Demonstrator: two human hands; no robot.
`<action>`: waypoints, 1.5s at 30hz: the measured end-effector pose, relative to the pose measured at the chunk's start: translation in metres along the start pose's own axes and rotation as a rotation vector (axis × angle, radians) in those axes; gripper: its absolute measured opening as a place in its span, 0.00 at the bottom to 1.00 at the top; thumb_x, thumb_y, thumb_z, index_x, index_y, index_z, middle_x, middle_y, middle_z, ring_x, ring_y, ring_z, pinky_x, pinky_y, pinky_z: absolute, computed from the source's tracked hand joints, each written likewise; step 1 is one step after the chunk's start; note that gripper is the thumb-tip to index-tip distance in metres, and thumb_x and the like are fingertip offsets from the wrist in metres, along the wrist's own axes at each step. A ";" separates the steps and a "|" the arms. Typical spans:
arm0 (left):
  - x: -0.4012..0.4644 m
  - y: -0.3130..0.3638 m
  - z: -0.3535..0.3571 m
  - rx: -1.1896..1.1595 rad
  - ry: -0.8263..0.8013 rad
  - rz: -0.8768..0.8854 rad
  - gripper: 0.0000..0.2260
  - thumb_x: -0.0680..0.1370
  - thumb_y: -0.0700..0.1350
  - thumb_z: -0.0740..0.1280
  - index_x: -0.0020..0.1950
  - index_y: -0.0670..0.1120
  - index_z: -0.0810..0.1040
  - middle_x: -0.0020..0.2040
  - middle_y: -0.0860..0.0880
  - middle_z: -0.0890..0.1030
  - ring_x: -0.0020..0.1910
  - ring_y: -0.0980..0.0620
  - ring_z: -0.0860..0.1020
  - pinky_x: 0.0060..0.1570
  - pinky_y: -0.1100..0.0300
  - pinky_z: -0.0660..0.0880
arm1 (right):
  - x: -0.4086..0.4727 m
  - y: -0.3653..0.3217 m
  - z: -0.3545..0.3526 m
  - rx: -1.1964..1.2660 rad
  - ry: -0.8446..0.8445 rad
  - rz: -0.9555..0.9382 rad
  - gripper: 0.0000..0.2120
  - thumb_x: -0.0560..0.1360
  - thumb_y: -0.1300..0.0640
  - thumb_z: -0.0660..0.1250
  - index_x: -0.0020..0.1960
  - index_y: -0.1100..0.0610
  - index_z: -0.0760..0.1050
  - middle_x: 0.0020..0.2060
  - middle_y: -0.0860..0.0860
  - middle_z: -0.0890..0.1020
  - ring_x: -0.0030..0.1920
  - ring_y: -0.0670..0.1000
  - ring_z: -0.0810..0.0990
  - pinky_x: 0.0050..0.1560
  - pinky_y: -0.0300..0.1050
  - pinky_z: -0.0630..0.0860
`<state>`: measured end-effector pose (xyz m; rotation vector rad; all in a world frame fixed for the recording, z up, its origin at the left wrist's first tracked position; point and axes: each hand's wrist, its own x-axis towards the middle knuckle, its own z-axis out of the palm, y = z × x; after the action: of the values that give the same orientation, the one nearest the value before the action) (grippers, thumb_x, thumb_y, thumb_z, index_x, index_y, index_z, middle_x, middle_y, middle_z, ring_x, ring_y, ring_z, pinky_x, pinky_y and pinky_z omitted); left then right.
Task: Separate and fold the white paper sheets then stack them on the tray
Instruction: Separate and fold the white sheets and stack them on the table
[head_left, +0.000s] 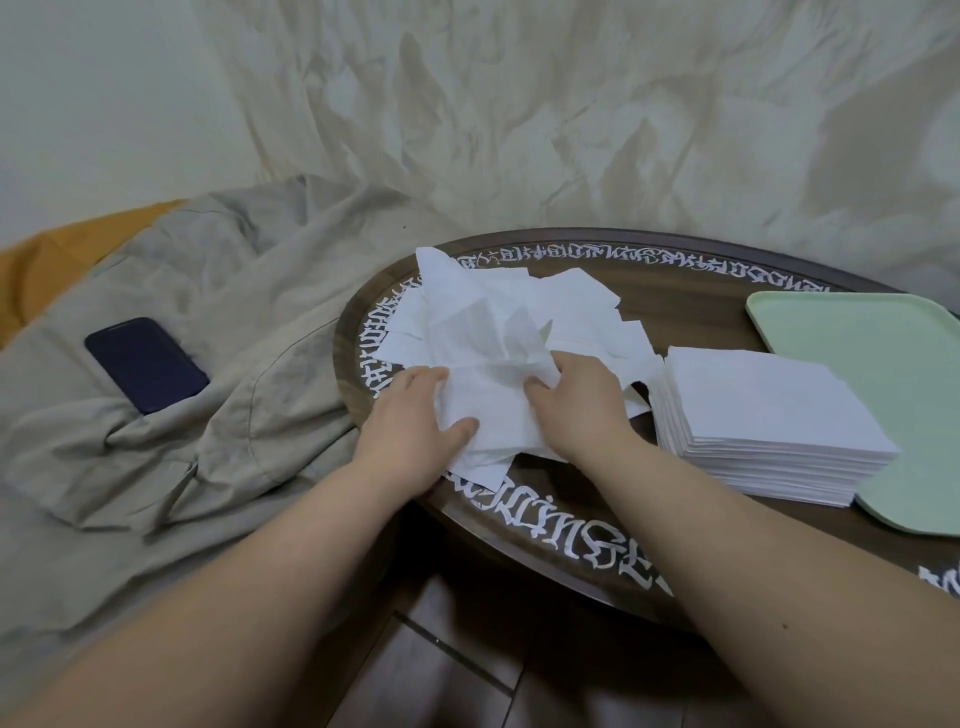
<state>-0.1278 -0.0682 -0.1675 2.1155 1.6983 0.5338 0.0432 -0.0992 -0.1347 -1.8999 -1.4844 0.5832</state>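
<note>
Two hands are working in the loose pile of thin white sheets, and most of the risk is there. Far to the left, a dark phone (145, 365) lies on the grey cloth (218, 332), well apart from the work, so it is not in danger.

On the left part of the round tabletop (691, 306), the left hand (415, 415) is closed on the crumpled sheet (483, 384), with the thumb on top of the paper and the fingers at its left border. The loose pile (582, 301) under it is messy, and some sheets hang near the tabletop edge close to the person. If the pull is quick, I think neighbouring sheets may come along and slide off to the floor.

The right hand (582, 400) pinches the same sheet from the other side. This paper looks very soft, like tissue, so pulling the two hands apart too strongly could tear it, or two layers may stay stuck and be folded as one.

Just beside the right wrist stands the neat stack (769, 410) of folded sheets. Its right corner seems to rest on the green tray (878, 364), the rest on the tabletop. A careless forearm could push it crooked.
</note>
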 end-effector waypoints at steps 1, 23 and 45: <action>0.000 0.001 -0.002 -0.025 0.011 -0.011 0.30 0.76 0.54 0.70 0.75 0.47 0.65 0.74 0.48 0.68 0.72 0.49 0.66 0.69 0.56 0.62 | -0.001 -0.002 -0.003 0.039 0.025 0.007 0.13 0.77 0.60 0.60 0.33 0.56 0.69 0.30 0.50 0.73 0.34 0.51 0.70 0.31 0.43 0.61; -0.004 0.033 -0.033 -1.017 -0.046 -0.350 0.05 0.75 0.37 0.72 0.50 0.43 0.82 0.47 0.44 0.86 0.49 0.39 0.84 0.51 0.40 0.80 | -0.013 -0.005 -0.025 0.400 -0.020 0.169 0.10 0.76 0.62 0.63 0.54 0.52 0.75 0.51 0.48 0.80 0.50 0.52 0.78 0.50 0.46 0.75; -0.001 0.013 -0.021 -0.875 -0.035 -0.268 0.13 0.63 0.42 0.73 0.47 0.45 0.84 0.48 0.45 0.86 0.52 0.43 0.83 0.57 0.42 0.79 | 0.008 -0.007 -0.009 -0.407 -0.134 -0.425 0.15 0.73 0.50 0.67 0.59 0.49 0.75 0.49 0.49 0.80 0.59 0.53 0.69 0.54 0.47 0.69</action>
<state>-0.1277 -0.0706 -0.1427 1.2474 1.3310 0.9306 0.0466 -0.0928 -0.1230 -1.7685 -2.1491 0.2237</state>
